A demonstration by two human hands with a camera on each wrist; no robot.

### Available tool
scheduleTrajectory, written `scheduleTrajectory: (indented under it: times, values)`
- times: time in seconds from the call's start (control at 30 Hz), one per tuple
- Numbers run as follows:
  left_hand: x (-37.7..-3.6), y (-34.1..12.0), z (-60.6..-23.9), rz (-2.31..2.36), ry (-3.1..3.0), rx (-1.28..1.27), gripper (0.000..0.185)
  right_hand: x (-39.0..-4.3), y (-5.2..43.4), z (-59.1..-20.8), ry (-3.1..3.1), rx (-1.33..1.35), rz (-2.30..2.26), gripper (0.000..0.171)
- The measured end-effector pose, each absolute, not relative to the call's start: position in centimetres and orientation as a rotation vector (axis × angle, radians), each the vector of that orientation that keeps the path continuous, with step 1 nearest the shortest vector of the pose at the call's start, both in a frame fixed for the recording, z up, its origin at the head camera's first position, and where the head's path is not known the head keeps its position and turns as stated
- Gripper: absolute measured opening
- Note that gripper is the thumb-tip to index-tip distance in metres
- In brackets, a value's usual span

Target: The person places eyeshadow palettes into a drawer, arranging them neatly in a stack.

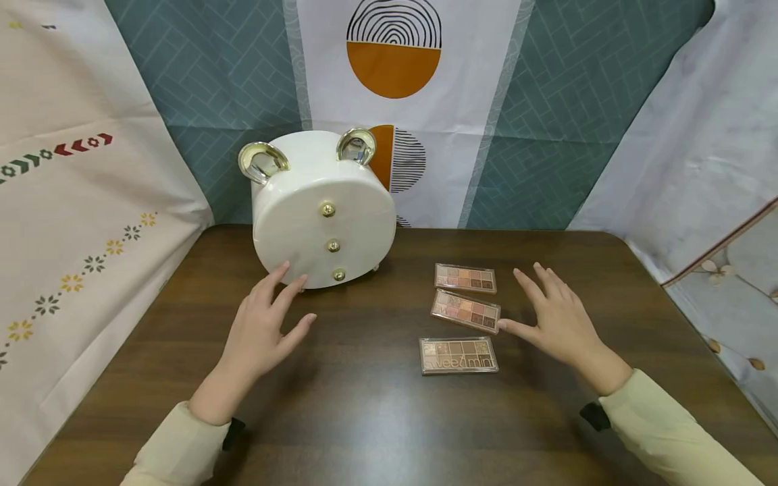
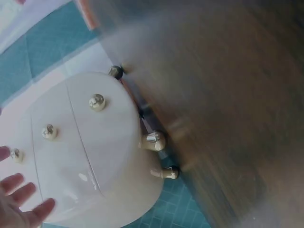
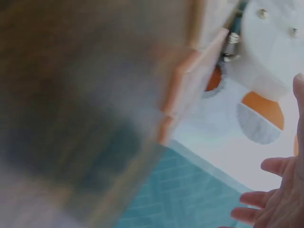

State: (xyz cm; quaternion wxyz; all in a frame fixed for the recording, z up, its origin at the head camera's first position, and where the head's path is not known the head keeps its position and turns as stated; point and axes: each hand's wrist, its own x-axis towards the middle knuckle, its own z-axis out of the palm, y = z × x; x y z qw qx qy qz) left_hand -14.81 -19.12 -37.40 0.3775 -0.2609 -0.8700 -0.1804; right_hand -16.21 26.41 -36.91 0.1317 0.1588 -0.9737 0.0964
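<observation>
A round white cosmetic storage box [image 1: 298,229] with gold ears and gold knobs stands at the back left of the table. My left hand [image 1: 258,327], fingers spread, hovers in front of its lower left side and holds nothing. In the left wrist view, seams divide the box front [image 2: 107,142] into drawers, and gold feet show beneath. To the right lie three eyeshadow palettes: a pinkish one [image 1: 464,277] at the back, a tilted pinkish one [image 1: 465,310], and a brown-toned one [image 1: 458,356] nearest me. My right hand [image 1: 559,324] hovers empty beside them, its thumb close to the tilted palette.
Everything stands on a dark wooden table [image 1: 365,412]. Behind it hangs a teal and white patterned cloth [image 1: 547,162]. Pale cloths also hang at the left [image 1: 91,202] and right [image 1: 711,135] sides.
</observation>
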Motion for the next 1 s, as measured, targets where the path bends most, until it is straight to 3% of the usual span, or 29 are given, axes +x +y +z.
scheduleTrajectory:
  times: [0.27,0.6,1.0]
  values:
    - [-15.6,-19.4,-35.6,-0.532,-1.995,-0.649,0.044,-16.4,25.0,-34.6,-2.768,0.488,0.413,0.081]
    - [-17.8,-19.4,-31.8,-0.698,-1.812,-0.569,0.052,-17.3,22.1,-32.1,-2.805,0.479,0.648,0.065]
    - [-20.1,-19.2,-28.0,-0.87,-1.758,-0.497,0.044,-18.7,18.2,-30.6,-2.818,0.51,1.053,0.056]
